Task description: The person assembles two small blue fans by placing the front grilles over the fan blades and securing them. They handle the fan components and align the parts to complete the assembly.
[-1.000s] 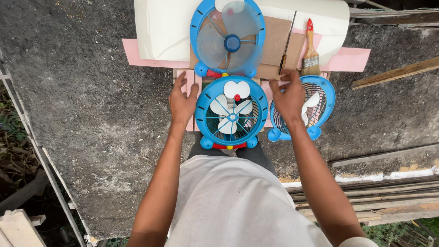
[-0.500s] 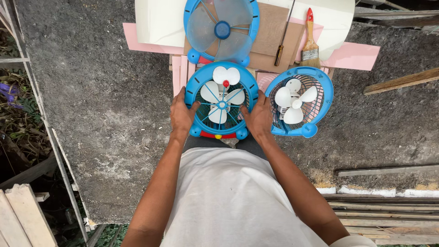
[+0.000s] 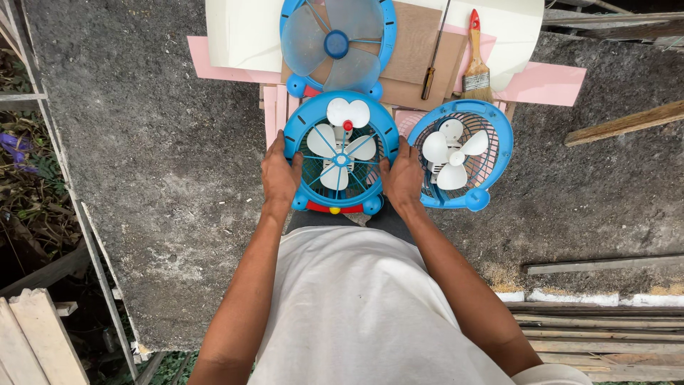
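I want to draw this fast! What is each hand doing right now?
Left hand: closed on the left rim of the blue fan.
Right hand: closed on the fan's right rim.

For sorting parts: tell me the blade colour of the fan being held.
White blades on the held fan, clearest in the head view.
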